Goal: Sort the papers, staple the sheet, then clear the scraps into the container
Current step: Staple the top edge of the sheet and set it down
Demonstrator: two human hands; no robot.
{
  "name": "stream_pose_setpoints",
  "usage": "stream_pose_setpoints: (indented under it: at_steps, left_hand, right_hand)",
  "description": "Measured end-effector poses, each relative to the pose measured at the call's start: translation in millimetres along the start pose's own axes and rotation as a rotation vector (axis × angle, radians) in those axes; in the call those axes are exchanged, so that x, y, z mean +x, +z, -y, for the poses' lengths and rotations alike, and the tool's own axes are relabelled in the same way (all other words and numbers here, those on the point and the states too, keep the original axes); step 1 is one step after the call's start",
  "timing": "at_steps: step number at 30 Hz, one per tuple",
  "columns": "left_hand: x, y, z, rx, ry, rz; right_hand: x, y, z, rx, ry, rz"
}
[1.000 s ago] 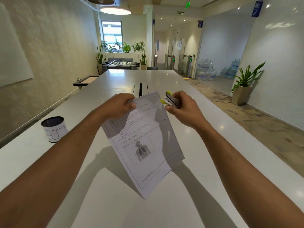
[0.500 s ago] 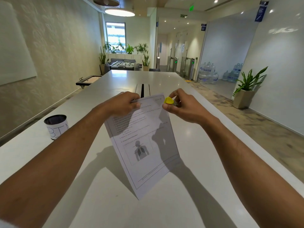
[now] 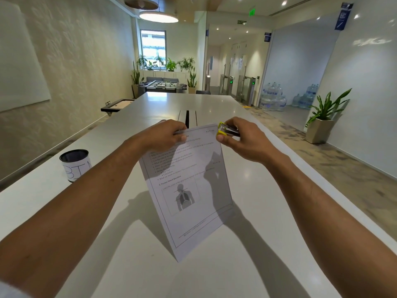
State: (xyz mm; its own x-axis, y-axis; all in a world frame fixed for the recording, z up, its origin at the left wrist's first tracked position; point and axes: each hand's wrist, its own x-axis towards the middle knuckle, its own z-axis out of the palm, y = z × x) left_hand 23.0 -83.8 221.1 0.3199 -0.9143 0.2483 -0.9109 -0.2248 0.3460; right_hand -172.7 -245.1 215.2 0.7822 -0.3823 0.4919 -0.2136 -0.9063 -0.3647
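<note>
A printed sheet (image 3: 193, 190) with text and a grey torso diagram hangs tilted above the long white table (image 3: 247, 265). My left hand (image 3: 165, 134) pinches its top edge near the left corner. My right hand (image 3: 240, 138) grips a small yellow and black stapler (image 3: 226, 130), whose mouth sits at the sheet's top right corner. A dark tin container (image 3: 74, 163) with a white hand-lettered label stands on the table at the left, partly behind my left forearm.
A black cable slot (image 3: 187, 117) runs along the table's middle, beyond my hands. A potted plant (image 3: 322, 123) stands on the floor at the right. Water bottles (image 3: 272, 100) are stacked beyond it. A foosball table (image 3: 162, 84) stands at the far end.
My right hand has brought the stapler in from just right of the sheet onto its top right corner. The left hand still holds the sheet's top edge.
</note>
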Motion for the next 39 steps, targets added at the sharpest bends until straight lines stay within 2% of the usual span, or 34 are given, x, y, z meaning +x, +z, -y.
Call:
stream_pose_setpoints:
  at_steps: [8, 18, 27, 39]
  left_hand:
    - [1, 4, 0, 0.009, 0.014, -0.007]
    - [4, 4, -5, 0.022, 0.027, 0.005]
    - [3, 5, -6, 0.011, 0.038, 0.015]
    - [2, 3, -7, 0.005, 0.04, 0.011]
  right_hand:
    - [-1, 1, -1, -0.01, 0.051, 0.03]
    - [4, 2, 11, 0.015, 0.02, 0.051]
    - [5, 8, 11, 0.014, 0.006, -0.005]
    - [5, 11, 9, 0.138, -0.024, -0.066]
